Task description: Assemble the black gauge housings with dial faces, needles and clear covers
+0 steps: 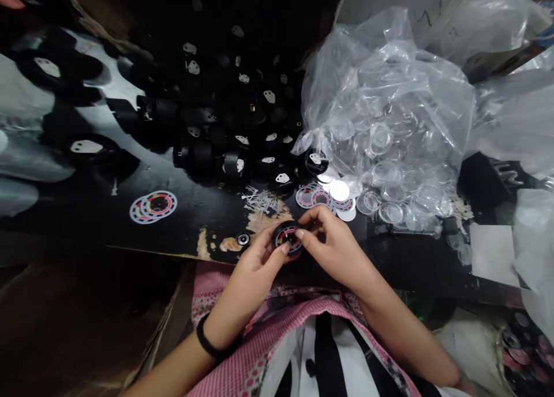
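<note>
A small round black gauge (288,239) with a red and white printed dial is between my two hands, just above the table's front edge. My left hand (259,258) grips its left side, with the thumb on the lower part of the face. My right hand (326,238) is closed at its right rim, the thumb tip lying on the dial; anything small under it is hidden. Beyond the gauge is a pile of small pale pointers (262,201). Printed dial discs (321,198) and plain silvery discs (339,190) lie past my right hand.
Many black gauge housings (234,163) with white plates crowd the back. A clear bag (389,97) and loose clear lenses (392,212) are at the right, near a white card (493,253). Two dial discs (159,204) lie left; a small black ring-shaped part (243,239) sits near the edge.
</note>
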A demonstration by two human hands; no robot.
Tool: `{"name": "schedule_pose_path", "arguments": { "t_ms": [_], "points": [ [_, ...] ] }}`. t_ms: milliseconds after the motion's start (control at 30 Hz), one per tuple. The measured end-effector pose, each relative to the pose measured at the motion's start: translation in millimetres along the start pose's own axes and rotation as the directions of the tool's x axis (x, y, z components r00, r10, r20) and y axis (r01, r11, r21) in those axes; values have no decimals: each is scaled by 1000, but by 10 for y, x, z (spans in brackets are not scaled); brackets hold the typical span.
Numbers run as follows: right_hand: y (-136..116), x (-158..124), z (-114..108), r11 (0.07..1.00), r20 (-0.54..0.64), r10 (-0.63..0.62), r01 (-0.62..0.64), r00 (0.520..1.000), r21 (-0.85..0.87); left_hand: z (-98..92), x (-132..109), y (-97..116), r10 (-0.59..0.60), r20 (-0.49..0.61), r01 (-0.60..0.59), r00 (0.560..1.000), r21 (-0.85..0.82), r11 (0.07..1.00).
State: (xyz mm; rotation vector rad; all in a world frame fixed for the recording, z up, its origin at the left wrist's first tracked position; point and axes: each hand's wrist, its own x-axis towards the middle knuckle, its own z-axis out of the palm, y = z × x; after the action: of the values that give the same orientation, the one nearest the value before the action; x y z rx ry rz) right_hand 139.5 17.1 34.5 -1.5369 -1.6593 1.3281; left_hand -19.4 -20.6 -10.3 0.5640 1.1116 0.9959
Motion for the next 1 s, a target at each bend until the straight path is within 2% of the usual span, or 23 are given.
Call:
{"name": "schedule_pose_path", "arguments": {
  "t_ms": [67,133,233,300,400,500,567,667,767,900,1000],
  "points": [
    [-15,54,29,996,74,-65,69,995,-51,-86,-27,14,6,-54,-4,999,29,1000],
    [-47,168,79,953,83,-121,139,989,-268,-165,-42,55,46,-153,-46,987,7,999],
    [-112,383,204,727,14,-171,136,985,-673,-221,-18,173,138,-293,-175,946,-105,979],
    [-154,492,296,607,3,-167,105,986,-788,-214,20,267,169,-320,-234,932,-179,956],
    [-184,560,374,557,6,-136,81,991,-826,-169,66,361,140,-274,-218,951,-276,936],
    [-162,549,342,576,18,-133,92,991,-812,-129,64,358,117,-249,-193,961,-308,932],
    [-135,517,286,651,9,-149,105,989,-752,-115,48,323,89,-246,-166,965,-313,935],
    [-107,446,221,814,-12,-172,135,985,-565,-93,40,279,-47,-137,-10,990,-387,922],
    [-91,366,190,887,-20,-205,177,979,-427,-55,59,279,-141,-32,109,989,-478,871],
    [-58,276,130,903,-23,-260,235,965,-361,0,63,301,-156,-49,107,987,-531,841],
    [-47,221,93,911,-44,-280,251,959,-327,37,34,281,-99,-82,42,992,-518,854]
  ]
}}
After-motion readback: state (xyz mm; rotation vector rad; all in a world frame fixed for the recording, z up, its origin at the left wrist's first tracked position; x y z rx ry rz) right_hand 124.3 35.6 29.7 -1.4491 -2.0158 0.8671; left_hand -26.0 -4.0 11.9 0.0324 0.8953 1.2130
